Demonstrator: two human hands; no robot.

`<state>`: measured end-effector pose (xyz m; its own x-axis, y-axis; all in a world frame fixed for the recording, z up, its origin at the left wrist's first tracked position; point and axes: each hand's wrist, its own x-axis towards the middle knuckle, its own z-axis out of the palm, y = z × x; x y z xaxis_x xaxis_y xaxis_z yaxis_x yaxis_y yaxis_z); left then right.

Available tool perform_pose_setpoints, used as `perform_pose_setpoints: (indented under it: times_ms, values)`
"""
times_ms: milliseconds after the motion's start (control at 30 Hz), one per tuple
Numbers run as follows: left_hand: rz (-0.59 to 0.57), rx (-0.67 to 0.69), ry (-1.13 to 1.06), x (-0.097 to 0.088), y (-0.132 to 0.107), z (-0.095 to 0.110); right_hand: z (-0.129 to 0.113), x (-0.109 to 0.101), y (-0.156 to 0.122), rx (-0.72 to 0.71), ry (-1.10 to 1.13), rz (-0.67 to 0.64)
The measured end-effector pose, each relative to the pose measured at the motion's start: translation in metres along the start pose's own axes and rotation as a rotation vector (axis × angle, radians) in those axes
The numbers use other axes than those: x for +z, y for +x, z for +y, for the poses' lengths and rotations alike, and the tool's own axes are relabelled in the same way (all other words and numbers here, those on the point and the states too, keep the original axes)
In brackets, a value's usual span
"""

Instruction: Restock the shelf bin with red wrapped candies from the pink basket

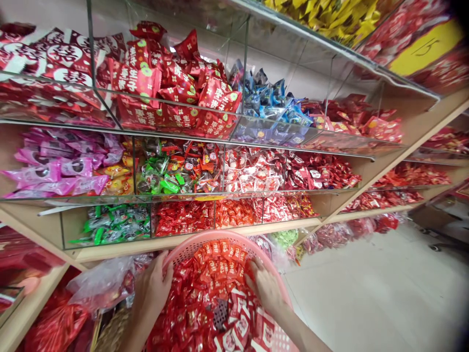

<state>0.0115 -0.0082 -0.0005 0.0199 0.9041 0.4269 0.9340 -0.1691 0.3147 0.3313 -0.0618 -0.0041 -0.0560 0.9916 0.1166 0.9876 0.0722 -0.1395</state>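
A pink plastic basket [190, 246] sits low in front of me, heaped with small red and white wrapped candies [214, 288]. My left hand [152, 286] grips the basket's left rim, fingers curled over the edge. My right hand [266, 288] lies on the candy pile at the basket's right side, fingers spread and pressing into the wrappers.
Wooden shelves with glass-fronted bins [176, 146] rise ahead, filled with red, pink, green and blue wrapped sweets. Clear plastic bags [102, 281] of candy lie at lower left. Pale tiled floor [373, 288] stretches to the right, beside a further shelf run [403, 186].
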Motion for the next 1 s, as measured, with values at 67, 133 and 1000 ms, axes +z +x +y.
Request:
perform_pose_setpoints:
  times_ms: [67, 133, 1000]
  values:
    - [0.005, 0.004, -0.003, -0.001, 0.000, 0.001, -0.001, -0.001, 0.001, 0.000, 0.008, -0.011]
    - [0.007, 0.003, -0.003, -0.001, 0.001, 0.001, -0.002, -0.002, 0.002, 0.008, -0.004, -0.038]
    - [0.012, 0.011, -0.039, 0.002, 0.000, -0.002, -0.005, -0.012, -0.004, 0.025, -0.033, -0.084]
